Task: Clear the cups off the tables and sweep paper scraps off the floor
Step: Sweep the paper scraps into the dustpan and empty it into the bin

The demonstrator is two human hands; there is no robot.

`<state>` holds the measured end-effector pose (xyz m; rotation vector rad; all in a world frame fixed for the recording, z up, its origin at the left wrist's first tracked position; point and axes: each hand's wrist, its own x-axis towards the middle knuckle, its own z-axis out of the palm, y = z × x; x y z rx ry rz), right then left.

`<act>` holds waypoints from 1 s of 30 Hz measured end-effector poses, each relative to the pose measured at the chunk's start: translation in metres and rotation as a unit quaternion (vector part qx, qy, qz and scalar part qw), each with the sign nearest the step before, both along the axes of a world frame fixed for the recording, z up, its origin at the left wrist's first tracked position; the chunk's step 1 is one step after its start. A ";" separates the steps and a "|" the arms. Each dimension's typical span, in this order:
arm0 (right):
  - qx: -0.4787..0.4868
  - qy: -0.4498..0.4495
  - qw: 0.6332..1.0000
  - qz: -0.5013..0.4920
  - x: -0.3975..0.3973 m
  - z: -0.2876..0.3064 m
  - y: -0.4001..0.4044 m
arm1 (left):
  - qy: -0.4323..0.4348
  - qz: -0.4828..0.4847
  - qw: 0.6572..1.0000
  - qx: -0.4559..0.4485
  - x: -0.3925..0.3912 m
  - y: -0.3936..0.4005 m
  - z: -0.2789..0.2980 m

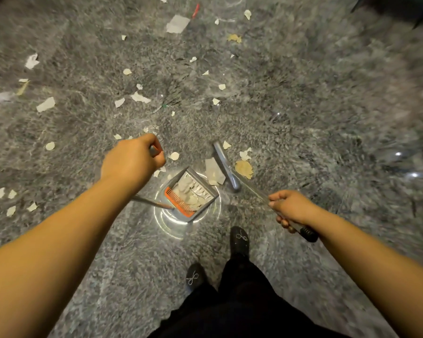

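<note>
The left hand (132,157) clenches the dustpan (189,193) handle, the right hand (291,207) the broom (226,167). Paper scraps (215,172) lie at the pan's lip; a hard flick could scatter them past it.

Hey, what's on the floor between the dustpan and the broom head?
In the head view, a pale crumpled paper scrap lies between the dustpan and the broom head, at the pan's mouth.
</note>
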<state>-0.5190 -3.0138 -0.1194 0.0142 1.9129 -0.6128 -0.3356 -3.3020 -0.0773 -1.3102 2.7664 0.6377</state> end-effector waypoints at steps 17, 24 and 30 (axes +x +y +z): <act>0.053 0.052 0.997 0.037 -0.169 -0.042 -0.003 | -0.049 -0.028 0.998 -0.017 -0.094 -0.007 -0.001; 0.095 0.049 0.981 0.161 -0.184 -0.060 -0.033 | -0.059 -0.014 0.998 -0.021 -0.098 -0.011 0.001; 0.094 0.020 0.956 0.278 -0.159 -0.057 -0.043 | -0.060 -0.013 0.998 -0.028 -0.101 -0.005 0.001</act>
